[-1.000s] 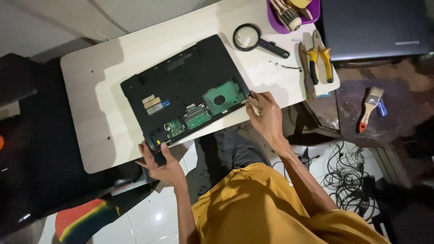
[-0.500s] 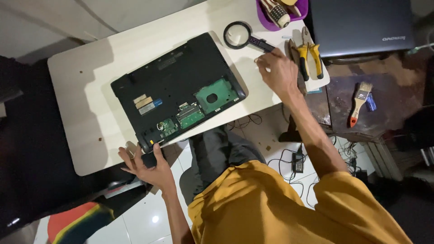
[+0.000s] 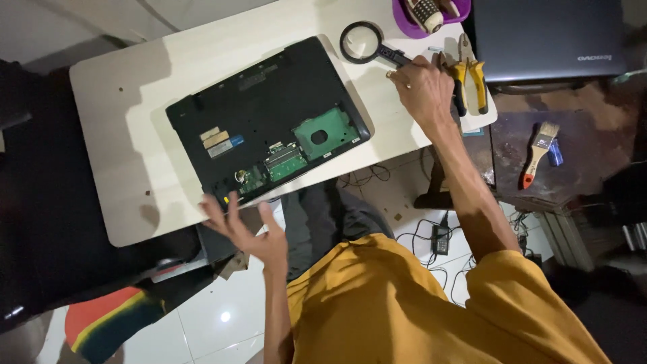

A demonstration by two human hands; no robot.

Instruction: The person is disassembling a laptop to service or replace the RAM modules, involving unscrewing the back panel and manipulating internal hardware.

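Right hand (image 3: 423,87): now off the laptop's (image 3: 269,125) corner, up by the magnifying glass (image 3: 369,46).
Left hand (image 3: 246,226): lifted off laptop edge, fingers spread.

Pale stickers (image 3: 217,138) on laptop underside (image 3: 269,101)

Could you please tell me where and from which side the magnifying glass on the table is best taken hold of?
Grip the magnifying glass by its black handle, not the round lens. The handle slants out from the lens toward the pliers, and the right hand rests at its free end. I would come from that right side, above the table, closing the fingers across the handle; the laptop crowds the lens's left.
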